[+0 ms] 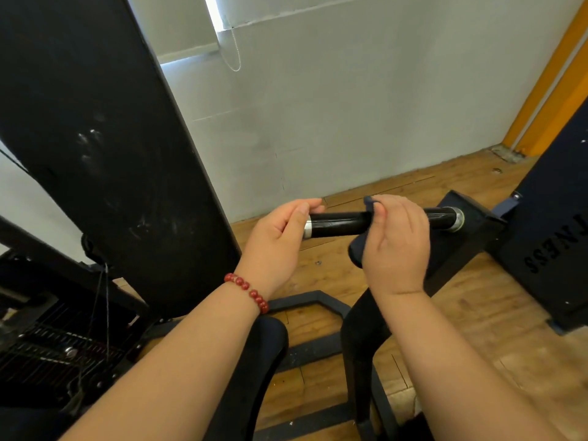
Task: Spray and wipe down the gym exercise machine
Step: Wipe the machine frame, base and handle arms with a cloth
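Observation:
A black handle bar (340, 223) with silver end rings sticks out to the left from the gym machine's black arm (471, 230). My left hand (280, 240) holds the bar's free left end, fingers curled round it. My right hand (397, 243) grips a dark blue cloth (358, 249) wrapped round the middle of the bar. Part of the cloth hangs below the bar and a corner pokes out above my fingers. No spray bottle is in view.
A tall black upright panel (105, 148) of the machine stands at the left, with a weight stack and cables (63, 345) below it. A black floor frame (305, 354) lies on the wooden floor. A grey wall is behind; a dark lettered panel (553, 237) at right.

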`<state>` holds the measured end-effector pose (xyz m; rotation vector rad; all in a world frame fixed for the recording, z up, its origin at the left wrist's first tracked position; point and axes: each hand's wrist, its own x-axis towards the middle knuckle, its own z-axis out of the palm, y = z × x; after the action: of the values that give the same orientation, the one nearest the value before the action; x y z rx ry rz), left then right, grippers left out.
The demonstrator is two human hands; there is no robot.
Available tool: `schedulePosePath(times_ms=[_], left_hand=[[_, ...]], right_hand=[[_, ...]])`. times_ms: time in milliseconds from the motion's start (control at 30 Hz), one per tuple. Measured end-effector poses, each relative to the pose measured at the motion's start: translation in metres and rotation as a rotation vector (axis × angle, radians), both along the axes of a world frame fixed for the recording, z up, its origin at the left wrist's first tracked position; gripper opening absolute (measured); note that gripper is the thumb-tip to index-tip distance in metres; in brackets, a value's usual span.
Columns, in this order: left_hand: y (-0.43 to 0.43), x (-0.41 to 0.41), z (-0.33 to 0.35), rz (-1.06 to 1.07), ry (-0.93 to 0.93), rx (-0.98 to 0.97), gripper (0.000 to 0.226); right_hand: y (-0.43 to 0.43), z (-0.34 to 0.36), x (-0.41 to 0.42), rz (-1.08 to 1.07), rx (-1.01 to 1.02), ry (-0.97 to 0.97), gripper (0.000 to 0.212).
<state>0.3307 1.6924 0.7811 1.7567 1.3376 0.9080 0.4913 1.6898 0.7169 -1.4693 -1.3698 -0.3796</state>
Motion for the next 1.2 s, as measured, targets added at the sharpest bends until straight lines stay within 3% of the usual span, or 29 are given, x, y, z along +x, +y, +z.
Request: schedulePosePath(times_ms=[100,233,433,533,633,833,1033,1100,1200], left_hand=[[0.000,0.000,0.000,-0.004,-0.008,0.007,0.026],[0.001,-0.001,-0.002,-0.007,0.018,0.030,0.027],[0.007,0.000,0.005,-0.081,0.256,0.105,0.028],[0.016,0.004,0.013,-0.167,0.415,0.182,0.033],[0.022,0.006,0.013,-0.201,0.464,0.191,0.038],[0.018,0.007,0.002,-0.140,0.373,0.226,0.032],[0.015,0.011,0.001,-0.092,0.352,0.238,0.030],[0.014,0.012,0.002,-0.094,0.364,0.218,0.029],[0.012,0.013,0.005,-0.074,0.355,0.185,0.029]], right_hand=[[0.002,0.004,-0.038,0.086,0.019,-0.031,0.041],[0.001,-0.004,-0.008,0.109,0.015,-0.225,0.038],[0.001,-0.007,0.005,-0.129,-0.022,0.216,0.034],[-0.003,-0.005,-0.025,0.061,-0.006,0.140,0.038],[-0.003,-0.009,-0.010,0.074,-0.024,0.045,0.043],[-0.001,-0.006,-0.006,-0.099,-0.016,0.397,0.028],[-0.002,-0.011,-0.003,0.069,-0.010,0.003,0.040],[-0.003,-0.015,0.020,0.005,-0.057,0.045,0.043],[0.000,-0.015,0.024,-0.075,-0.052,0.270,0.036]])
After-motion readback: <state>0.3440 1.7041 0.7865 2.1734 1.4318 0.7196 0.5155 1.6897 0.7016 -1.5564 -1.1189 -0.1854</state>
